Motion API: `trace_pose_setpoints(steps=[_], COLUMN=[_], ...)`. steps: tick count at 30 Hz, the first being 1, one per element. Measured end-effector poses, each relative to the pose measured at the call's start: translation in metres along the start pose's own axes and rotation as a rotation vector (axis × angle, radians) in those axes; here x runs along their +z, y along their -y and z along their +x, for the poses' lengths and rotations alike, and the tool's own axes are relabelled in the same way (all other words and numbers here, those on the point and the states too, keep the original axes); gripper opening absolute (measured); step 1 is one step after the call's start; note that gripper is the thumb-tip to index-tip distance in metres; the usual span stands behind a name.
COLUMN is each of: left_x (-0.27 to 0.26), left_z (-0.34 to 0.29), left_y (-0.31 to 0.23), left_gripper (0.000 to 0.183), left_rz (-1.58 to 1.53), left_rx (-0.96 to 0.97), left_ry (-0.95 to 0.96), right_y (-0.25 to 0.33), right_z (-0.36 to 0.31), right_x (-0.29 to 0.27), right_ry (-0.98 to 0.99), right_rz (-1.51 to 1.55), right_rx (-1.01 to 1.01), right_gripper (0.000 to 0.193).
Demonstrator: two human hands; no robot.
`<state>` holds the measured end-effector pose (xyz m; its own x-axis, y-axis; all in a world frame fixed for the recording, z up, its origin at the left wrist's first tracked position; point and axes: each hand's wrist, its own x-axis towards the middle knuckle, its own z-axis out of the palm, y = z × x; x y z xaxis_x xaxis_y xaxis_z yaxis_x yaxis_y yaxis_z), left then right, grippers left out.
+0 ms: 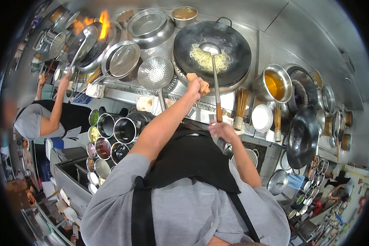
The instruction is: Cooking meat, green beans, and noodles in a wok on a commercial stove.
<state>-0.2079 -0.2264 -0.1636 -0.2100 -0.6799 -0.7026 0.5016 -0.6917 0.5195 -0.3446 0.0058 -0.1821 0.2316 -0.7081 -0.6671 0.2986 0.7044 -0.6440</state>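
A black wok (pixel 184 53) sits on the stove in front of me with pale noodles (pixel 205 61) in it. My left hand (pixel 196 87) is closed round a folded tan cloth (pixel 204 87) at the wok's near left edge; the cloth hides what lies under it. A ladle (pixel 215 78) rests with its bowl on the noodles, its wooden-ended handle reaching back over the rim toward me. Close to that handle's end is my right hand (pixel 224 131), fingers apart, slightly blurred, with nothing visible in it.
A perforated skimmer (pixel 155 73) and a strainer (pixel 125 60) lie left of the wok. To its right are bamboo brushes (pixel 242 102), a pot of amber liquid (pixel 274 85) and a white bowl (pixel 262 117). At far left, a co-worker (pixel 49 117) handles another wok beside flames (pixel 104 24).
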Motion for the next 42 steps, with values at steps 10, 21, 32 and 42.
trace_pose_setpoints(steps=[10,21,32,42], left_x=[-0.012,-0.008,0.0,-0.047], left_z=[0.0,-0.003,0.009,-0.024], left_y=[-0.007,-0.008,-0.01,0.001], left_gripper=[0.012,0.01,0.015,0.009], left_rz=[0.082,0.157,0.041,-0.117], left_rx=[-0.022,-0.006,-0.046,-0.051], left_ry=[0.034,0.052,-0.093,0.136], right_y=[-0.152,-0.179,0.041,0.184], right_z=[0.04,0.053,-0.004,-0.081], right_x=[-0.05,-0.075,0.03,0.039], right_ry=[-0.37,-0.482,0.256,-0.599], right_rz=[-1.417,-1.516,0.658,-0.398], right_rx=[0.156,0.074,-0.105,-0.347], right_gripper=[0.077,0.069,0.065,0.019])
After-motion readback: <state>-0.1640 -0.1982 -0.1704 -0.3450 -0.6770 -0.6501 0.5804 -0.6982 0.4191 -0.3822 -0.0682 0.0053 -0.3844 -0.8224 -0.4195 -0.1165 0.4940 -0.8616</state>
